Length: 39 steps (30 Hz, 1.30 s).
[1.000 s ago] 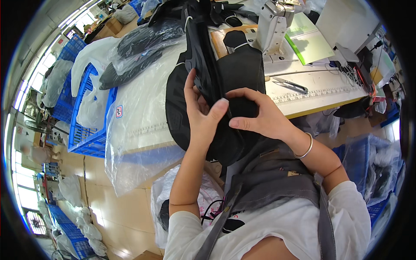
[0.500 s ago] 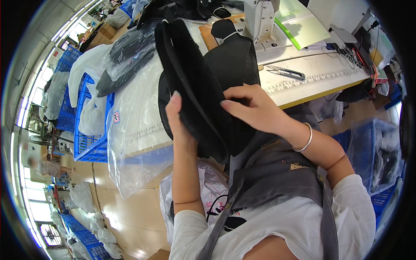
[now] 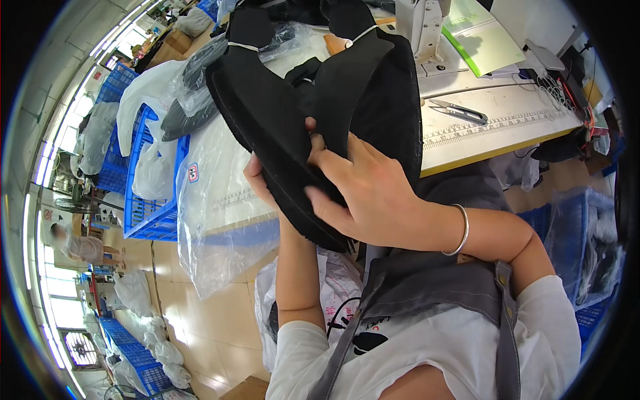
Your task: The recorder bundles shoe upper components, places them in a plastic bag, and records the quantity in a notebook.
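Note:
A large black padded fabric piece (image 3: 267, 100) with curved, layered panels fills the middle, in front of my body. Two narrower lobes at its top each have a white band across them. My left hand (image 3: 261, 181) holds its left edge, with most of the fingers hidden behind the fabric. Over the front lies my right hand (image 3: 363, 187), wearing a silver bangle; its bent fingers grip the edge of an inner panel near the central gap. A fingertip shows in that gap; which hand it belongs to I cannot tell.
A sewing machine (image 3: 421, 30) stands on the worktable, with thread snips (image 3: 459, 112) beside a printed ruler strip (image 3: 497, 128). A green-edged sheet (image 3: 483, 40) lies at the back. Blue crates (image 3: 150, 223) and clear plastic bags (image 3: 207, 260) are on the left; a plastic-lined crate (image 3: 587, 233) stands right.
The black piece has turned and spread so its broad front faces me, both banded lobes showing. My right hand has moved left and across onto its middle.

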### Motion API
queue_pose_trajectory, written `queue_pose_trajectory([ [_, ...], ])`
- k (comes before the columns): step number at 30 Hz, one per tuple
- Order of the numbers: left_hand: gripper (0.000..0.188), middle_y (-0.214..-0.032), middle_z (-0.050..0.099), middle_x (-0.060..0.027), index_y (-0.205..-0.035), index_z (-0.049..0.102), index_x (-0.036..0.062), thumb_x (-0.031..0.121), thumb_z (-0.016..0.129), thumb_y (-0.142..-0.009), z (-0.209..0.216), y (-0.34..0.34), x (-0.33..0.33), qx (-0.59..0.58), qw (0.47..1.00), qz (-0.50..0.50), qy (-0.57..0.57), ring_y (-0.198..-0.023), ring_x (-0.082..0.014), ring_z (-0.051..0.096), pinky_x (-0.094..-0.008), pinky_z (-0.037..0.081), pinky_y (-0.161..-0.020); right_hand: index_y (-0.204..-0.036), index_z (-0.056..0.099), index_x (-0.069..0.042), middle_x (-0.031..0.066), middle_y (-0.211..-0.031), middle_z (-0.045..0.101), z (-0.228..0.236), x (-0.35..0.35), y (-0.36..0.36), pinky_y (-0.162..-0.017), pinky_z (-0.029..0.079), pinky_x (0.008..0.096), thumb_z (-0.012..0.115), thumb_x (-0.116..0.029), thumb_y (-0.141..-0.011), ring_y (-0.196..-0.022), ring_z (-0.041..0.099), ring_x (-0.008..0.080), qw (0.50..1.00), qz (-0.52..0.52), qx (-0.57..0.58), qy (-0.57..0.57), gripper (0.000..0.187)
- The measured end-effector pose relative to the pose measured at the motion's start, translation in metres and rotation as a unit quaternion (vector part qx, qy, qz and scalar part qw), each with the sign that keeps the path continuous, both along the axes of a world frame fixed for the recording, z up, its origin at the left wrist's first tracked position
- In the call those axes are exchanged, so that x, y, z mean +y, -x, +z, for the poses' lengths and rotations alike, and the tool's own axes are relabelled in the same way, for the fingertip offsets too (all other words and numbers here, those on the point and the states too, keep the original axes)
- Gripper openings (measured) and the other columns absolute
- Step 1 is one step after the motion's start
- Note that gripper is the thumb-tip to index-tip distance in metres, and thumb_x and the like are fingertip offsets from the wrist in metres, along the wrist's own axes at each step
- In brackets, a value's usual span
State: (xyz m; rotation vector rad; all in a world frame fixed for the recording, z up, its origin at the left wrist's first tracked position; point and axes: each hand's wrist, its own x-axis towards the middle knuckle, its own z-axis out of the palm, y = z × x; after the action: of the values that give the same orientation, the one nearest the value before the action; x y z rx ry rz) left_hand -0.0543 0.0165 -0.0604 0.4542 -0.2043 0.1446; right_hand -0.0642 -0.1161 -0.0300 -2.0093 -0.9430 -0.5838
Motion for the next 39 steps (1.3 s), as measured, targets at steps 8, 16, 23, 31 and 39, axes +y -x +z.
queue_pose_trajectory([
  [8,0.050,-0.112,0.059,-0.0152,-0.118,0.050,-0.0015,0.036,0.039,-0.088,-0.001,0.000,0.004,0.001,0.998,0.010,-0.065,-0.098,-0.0231,0.060,-0.0333,0.047,-0.090,-0.135,0.028,0.004,0.0249,-0.095,0.051,-0.013,-0.013,-0.009,-0.068,0.049,0.0400,0.051,0.001,-0.075,-0.077,0.057,0.0378,0.996,0.037,0.039,-0.073,0.065],
  [16,0.047,-0.113,0.059,-0.0146,-0.119,0.050,-0.0004,0.035,0.039,-0.089,0.008,-0.001,-0.004,0.084,0.991,0.027,-0.103,-0.100,-0.0240,0.060,-0.0344,0.046,-0.091,-0.139,0.031,-0.004,0.0232,-0.100,0.054,-0.001,-0.027,-0.014,-0.073,0.046,0.0383,0.043,0.010,-0.074,-0.073,0.053,0.0347,0.997,0.074,0.002,0.021,0.068],
  [23,0.060,-0.122,0.049,-0.0160,-0.131,0.034,-0.0027,0.030,0.053,-0.085,0.015,-0.002,-0.014,0.009,0.978,0.048,-0.204,-0.112,-0.0231,0.051,-0.0329,0.040,-0.097,-0.094,0.049,-0.001,0.0184,-0.079,0.054,-0.014,-0.032,-0.027,-0.059,0.045,0.0368,0.047,0.002,-0.077,-0.068,0.057,0.0310,0.986,0.086,0.051,-0.131,0.017],
  [31,0.063,-0.123,0.043,-0.0166,-0.132,0.032,-0.0019,0.011,0.062,-0.078,0.004,-0.010,-0.006,-0.051,0.946,0.073,-0.312,-0.115,-0.0224,0.046,-0.0313,0.036,-0.100,-0.087,0.052,0.002,0.0108,-0.061,0.051,0.002,-0.040,-0.020,-0.047,0.038,0.0264,0.060,-0.033,-0.087,-0.049,0.045,0.0104,0.956,0.089,0.257,-0.106,0.036],
  [39,0.067,-0.123,0.045,-0.0193,-0.133,0.025,-0.0093,0.015,0.059,-0.080,0.005,-0.011,-0.008,-0.044,0.959,0.071,-0.269,-0.116,-0.0225,0.047,-0.0317,0.034,-0.103,-0.085,0.050,0.001,0.0070,-0.059,0.043,-0.013,-0.039,-0.028,-0.045,0.032,0.0258,0.056,-0.020,-0.090,-0.053,0.036,0.0060,0.948,0.116,0.249,-0.162,0.023],
])
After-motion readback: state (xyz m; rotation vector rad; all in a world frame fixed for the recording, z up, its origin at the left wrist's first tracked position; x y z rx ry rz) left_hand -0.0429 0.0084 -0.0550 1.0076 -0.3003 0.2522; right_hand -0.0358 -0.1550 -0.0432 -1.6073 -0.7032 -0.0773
